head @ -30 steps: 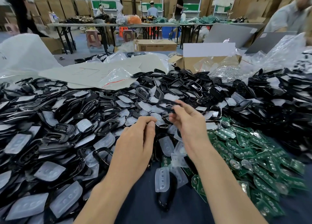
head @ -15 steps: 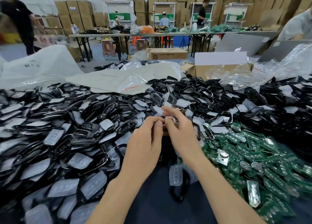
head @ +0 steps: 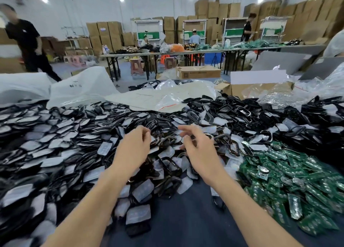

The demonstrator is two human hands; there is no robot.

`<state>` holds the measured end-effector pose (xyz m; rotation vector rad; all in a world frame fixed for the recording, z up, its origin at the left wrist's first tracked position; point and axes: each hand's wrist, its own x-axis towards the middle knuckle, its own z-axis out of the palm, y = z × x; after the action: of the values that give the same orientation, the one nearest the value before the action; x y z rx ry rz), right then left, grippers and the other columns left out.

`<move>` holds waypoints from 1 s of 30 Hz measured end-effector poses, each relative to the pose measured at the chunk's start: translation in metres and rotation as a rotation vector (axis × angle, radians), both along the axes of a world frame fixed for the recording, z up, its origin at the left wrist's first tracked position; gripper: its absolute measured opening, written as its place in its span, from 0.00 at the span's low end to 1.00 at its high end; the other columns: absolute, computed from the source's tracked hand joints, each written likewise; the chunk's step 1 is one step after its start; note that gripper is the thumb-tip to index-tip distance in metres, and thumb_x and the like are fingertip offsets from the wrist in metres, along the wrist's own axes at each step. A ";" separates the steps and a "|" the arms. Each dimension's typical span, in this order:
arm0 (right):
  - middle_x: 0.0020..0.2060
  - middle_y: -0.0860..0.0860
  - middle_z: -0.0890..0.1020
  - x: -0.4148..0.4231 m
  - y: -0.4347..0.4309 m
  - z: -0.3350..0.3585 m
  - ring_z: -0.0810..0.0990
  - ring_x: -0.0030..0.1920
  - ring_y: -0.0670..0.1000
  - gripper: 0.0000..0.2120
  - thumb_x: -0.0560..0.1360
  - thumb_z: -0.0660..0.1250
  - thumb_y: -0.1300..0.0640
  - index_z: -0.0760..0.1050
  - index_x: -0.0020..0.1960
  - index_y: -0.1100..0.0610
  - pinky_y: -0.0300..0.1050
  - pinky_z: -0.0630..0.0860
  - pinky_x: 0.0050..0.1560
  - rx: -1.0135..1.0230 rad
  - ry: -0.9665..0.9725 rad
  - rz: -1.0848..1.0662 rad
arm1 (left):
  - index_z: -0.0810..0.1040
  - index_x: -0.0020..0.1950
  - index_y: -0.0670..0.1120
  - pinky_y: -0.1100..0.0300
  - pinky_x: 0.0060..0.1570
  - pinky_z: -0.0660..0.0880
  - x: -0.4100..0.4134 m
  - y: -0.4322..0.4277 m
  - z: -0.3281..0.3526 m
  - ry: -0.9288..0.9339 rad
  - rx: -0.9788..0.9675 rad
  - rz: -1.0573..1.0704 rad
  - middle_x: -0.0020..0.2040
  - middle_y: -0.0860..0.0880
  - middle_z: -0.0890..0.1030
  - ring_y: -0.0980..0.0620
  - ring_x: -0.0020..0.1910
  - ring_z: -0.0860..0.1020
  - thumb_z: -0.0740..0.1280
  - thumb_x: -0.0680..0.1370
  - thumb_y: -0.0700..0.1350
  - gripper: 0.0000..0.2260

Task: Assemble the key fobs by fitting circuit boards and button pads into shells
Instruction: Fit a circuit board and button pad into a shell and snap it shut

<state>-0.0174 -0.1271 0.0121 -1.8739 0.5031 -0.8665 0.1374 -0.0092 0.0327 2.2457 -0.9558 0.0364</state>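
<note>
Key fob shells [head: 230, 105] are heaped from nine o'clock round to two, with button pads [head: 142, 190] scattered through them and green circuit boards [head: 297, 181] piled at four o'clock. We see the left hand [head: 133, 150] and right hand [head: 195, 151] hovering side by side over the middle of the heap, fingers loosely curled, nothing gripped in either. The danger, we reckon, is the tangle: one pick could drag neighbours along, or spill shells onto the boards
</note>
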 end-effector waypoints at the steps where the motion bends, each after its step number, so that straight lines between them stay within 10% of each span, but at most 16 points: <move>1: 0.53 0.37 0.79 0.000 0.002 0.000 0.82 0.44 0.46 0.16 0.84 0.58 0.57 0.75 0.60 0.36 0.42 0.79 0.43 0.013 0.009 0.010 | 0.77 0.63 0.47 0.53 0.41 0.75 0.014 -0.004 0.004 0.010 0.080 0.035 0.46 0.49 0.81 0.49 0.40 0.77 0.57 0.85 0.47 0.12; 12: 0.52 0.39 0.79 -0.007 -0.008 0.010 0.82 0.43 0.43 0.17 0.84 0.57 0.58 0.76 0.61 0.39 0.46 0.81 0.44 0.024 0.027 -0.004 | 0.79 0.55 0.53 0.47 0.62 0.66 0.057 -0.030 0.003 0.000 0.523 -0.006 0.58 0.46 0.79 0.40 0.67 0.69 0.64 0.80 0.63 0.16; 23: 0.55 0.42 0.78 -0.006 -0.002 0.010 0.83 0.42 0.39 0.15 0.84 0.58 0.59 0.75 0.59 0.39 0.54 0.82 0.46 0.116 0.043 0.049 | 0.71 0.49 0.51 0.53 0.39 0.75 0.052 -0.016 0.017 0.032 0.209 -0.175 0.42 0.46 0.80 0.47 0.37 0.79 0.71 0.78 0.54 0.11; 30: 0.54 0.48 0.80 -0.018 0.013 0.020 0.84 0.41 0.46 0.05 0.83 0.64 0.50 0.75 0.58 0.45 0.44 0.83 0.42 0.423 -0.055 0.148 | 0.75 0.50 0.55 0.68 0.38 0.74 -0.028 -0.003 0.020 0.233 -0.300 -0.295 0.38 0.52 0.83 0.60 0.35 0.80 0.71 0.78 0.50 0.06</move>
<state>-0.0355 -0.1143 0.0322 -1.4759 0.4664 -0.6522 0.1094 -0.0125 0.0527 1.7757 -1.0657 -0.1964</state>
